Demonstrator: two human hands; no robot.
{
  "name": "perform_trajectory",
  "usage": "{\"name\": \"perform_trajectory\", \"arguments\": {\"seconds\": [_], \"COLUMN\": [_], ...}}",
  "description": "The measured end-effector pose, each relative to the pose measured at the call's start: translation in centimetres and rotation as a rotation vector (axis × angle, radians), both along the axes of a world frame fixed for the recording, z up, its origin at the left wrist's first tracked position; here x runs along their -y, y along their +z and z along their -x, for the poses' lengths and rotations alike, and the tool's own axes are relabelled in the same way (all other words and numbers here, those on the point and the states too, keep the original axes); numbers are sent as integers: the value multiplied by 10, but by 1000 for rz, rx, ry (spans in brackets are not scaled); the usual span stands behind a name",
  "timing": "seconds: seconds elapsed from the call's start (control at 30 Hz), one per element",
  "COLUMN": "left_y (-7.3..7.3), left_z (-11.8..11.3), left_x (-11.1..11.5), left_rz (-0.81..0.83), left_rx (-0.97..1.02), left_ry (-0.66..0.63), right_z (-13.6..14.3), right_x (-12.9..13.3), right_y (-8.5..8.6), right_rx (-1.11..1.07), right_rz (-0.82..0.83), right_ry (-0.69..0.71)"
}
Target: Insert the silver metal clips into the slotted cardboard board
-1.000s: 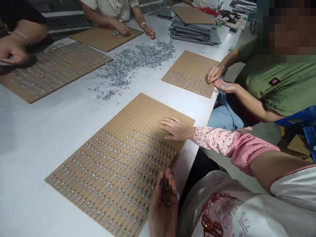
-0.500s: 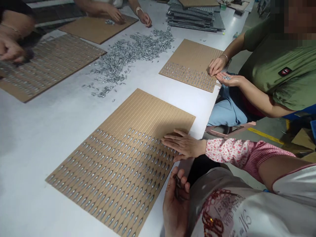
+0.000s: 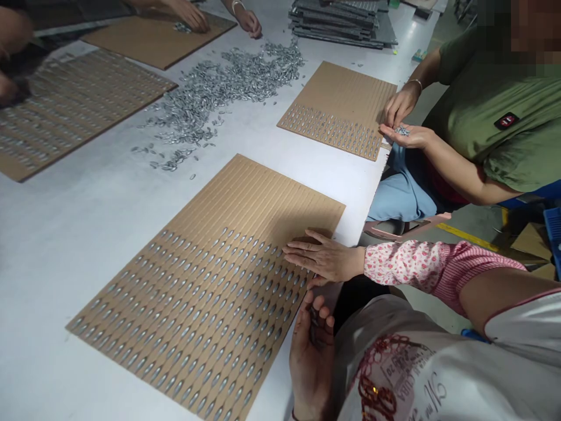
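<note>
My right hand [image 3: 324, 257], in a floral pink sleeve, lies palm down and open on the right edge of a grooved brown board [image 3: 258, 181]. Its outstretched fingers rest over the end of the upper rows of small spindle-shaped metal pieces [image 3: 188, 316]. These pieces fill the near part of the board in lines; the far part shows bare grooves. Just beyond the board's edge, close to my body, my left hand [image 3: 311, 356] is cupped palm up, with curled fingers around dark small metal pieces [image 3: 314, 321], partly hidden.
A loose heap of metal pieces [image 3: 228, 82] lies mid-table. At right, a co-worker in green has a smaller, partly filled board [image 3: 333, 111]. Other people's hands are over a filled board [image 3: 87, 111] and a brown board [image 3: 162, 38]. Grey panels [image 3: 337, 23] are stacked at the back.
The view has shifted slightly. The green-shirted co-worker's upper hand has moved from the board to the pieces in the other palm. My hands stay nearly where they were.
</note>
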State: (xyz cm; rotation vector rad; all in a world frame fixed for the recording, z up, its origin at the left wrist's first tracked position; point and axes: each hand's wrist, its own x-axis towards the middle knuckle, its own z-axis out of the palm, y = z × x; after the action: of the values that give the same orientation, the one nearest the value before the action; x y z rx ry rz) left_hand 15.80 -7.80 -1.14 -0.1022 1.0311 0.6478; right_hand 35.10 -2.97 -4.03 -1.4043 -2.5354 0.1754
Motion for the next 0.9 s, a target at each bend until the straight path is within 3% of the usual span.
{"name": "perform_trajectory", "arguments": {"seconds": [0.2,0.47,0.9], "left_y": [-5,-2,2], "left_z": [2,-1,-3], "left_x": [2,1,0], "left_rz": [-49,-19,12], "left_rx": [36,31,-23], "left_ry": [15,26,27], "right_z": [6,9,13], "right_x": [-11,-15,-25], "right_y": [11,1,9], "right_rx": [-49,-18,-6], "right_rz": [30,11,57], "right_ry": [-42,4,-13]}}
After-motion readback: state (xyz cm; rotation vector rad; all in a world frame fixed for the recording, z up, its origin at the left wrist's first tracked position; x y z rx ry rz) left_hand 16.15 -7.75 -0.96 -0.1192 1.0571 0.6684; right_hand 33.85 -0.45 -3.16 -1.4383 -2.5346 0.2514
